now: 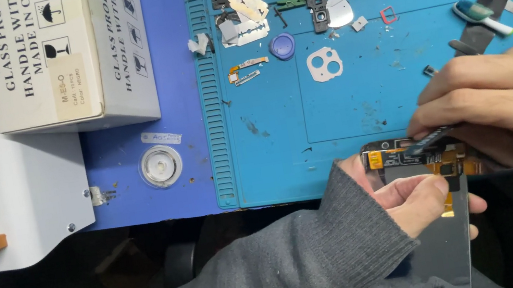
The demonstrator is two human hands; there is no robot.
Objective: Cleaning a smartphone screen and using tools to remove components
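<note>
One white cardboard box (66,54) stands at the far left of the tabletop (136,171), and one blue work mat (281,126) lies beside it. At the mat's near edge, the left hand (412,201) has its fingers closed around one phone screen assembly (438,231). The right hand (505,95) pinches one thin dark tool (429,138) against the assembly's top.

Left hand (412,204) grips phone screen (434,232) — right hand (506,99) presses black tool (428,138) on it.
</note>
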